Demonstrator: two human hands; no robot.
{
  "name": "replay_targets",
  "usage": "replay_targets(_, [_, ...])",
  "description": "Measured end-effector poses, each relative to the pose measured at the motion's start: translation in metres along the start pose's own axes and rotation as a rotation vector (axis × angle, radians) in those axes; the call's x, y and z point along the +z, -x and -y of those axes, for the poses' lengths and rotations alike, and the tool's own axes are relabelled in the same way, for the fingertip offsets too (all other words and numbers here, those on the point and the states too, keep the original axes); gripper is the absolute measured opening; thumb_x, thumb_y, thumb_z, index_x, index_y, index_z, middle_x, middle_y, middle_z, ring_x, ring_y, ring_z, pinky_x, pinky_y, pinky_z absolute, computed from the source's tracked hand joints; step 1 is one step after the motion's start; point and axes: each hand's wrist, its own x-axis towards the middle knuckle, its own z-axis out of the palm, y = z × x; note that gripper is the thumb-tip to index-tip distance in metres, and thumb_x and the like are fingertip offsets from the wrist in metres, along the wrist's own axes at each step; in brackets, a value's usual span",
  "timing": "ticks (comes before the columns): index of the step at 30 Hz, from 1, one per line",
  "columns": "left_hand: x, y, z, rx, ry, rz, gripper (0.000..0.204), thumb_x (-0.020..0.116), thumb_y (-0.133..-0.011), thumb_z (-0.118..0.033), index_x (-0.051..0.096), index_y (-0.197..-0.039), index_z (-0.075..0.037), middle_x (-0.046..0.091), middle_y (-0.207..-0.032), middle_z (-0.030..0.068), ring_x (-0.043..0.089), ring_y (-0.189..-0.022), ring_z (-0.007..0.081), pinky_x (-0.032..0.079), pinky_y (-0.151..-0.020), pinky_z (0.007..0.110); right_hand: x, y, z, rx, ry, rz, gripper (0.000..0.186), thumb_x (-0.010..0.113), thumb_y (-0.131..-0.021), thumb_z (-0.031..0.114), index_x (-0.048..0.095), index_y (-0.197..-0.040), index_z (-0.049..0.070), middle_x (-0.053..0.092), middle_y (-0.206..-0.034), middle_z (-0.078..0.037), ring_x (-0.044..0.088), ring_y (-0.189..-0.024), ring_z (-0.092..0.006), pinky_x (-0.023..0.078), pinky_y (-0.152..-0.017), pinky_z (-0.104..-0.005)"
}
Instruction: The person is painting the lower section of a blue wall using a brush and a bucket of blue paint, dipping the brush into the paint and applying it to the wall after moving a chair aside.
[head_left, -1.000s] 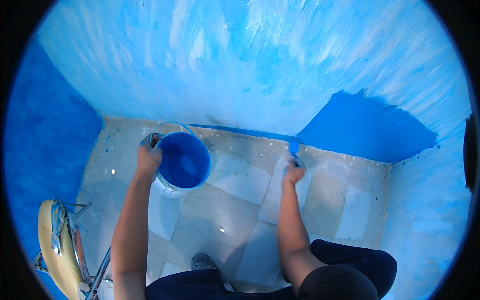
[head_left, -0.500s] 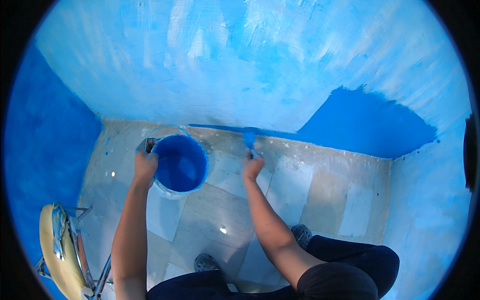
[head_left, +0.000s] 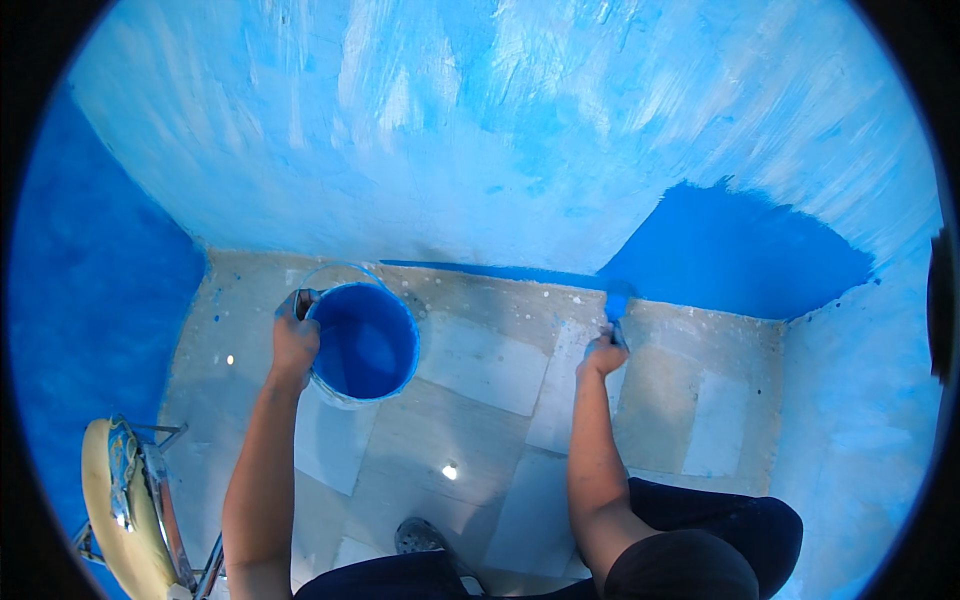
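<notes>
My left hand point(head_left: 293, 343) grips the rim of a clear plastic bucket point(head_left: 362, 341) holding deep blue paint, held above the tiled floor. My right hand point(head_left: 604, 352) holds a paintbrush point(head_left: 617, 305) whose blue bristles touch the bottom of the wall, at the left edge of a dark blue painted patch point(head_left: 735, 250). A thin dark blue line point(head_left: 490, 271) runs along the wall's base between the bucket and the brush. The rest of the wall ahead point(head_left: 480, 130) is streaky pale blue.
The left wall point(head_left: 90, 300) is solid dark blue. Grey and white floor tiles point(head_left: 480, 365) lie below. A metal stool with a tan seat point(head_left: 125, 510) stands at the lower left. My shoe point(head_left: 425, 538) and dark-trousered knees are at the bottom.
My right hand moved the brush left along the wall's base, then back to the right edge of the blue line. The bucket stayed almost still in my left hand.
</notes>
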Motion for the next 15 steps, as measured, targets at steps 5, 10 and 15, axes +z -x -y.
replay_targets(5, [0.025,-0.001,0.001,0.049,0.030,0.014,0.034,0.040,-0.074,0.011,0.057,-0.100,-0.002,0.059,-0.090,0.0042,0.052,-0.076,0.0109,0.044,-0.068,0.025,0.053,0.040,-0.038,0.020,0.001,0.105,0.011,0.061,-0.089,0.001,0.070,-0.089,-0.006,0.063,-0.074,-0.006,0.054,-0.067,-0.0152,0.043,-0.060,-0.0327])
replay_targets(10, [0.020,0.000,0.002,0.035,0.032,0.034,0.036,0.039,-0.073,0.011,0.056,-0.102,-0.003,0.059,-0.092,0.0053,0.053,-0.079,0.0118,0.045,-0.070,0.025,0.098,0.128,-0.062,-0.052,0.211,0.391,0.015,0.065,-0.089,0.008,0.069,-0.086,-0.006,0.061,-0.067,-0.010,0.053,-0.060,-0.0171,0.044,-0.058,-0.0352])
replay_targets(15, [-0.013,0.004,0.017,0.015,0.072,0.006,0.038,0.039,-0.073,0.011,0.055,-0.104,-0.004,0.058,-0.093,0.0052,0.052,-0.080,0.0124,0.044,-0.068,0.025,0.111,0.171,-0.041,-0.126,0.309,0.667,0.014,0.065,-0.090,0.014,0.072,-0.086,0.003,0.064,-0.072,-0.003,0.054,-0.062,-0.0102,0.041,-0.055,-0.0279])
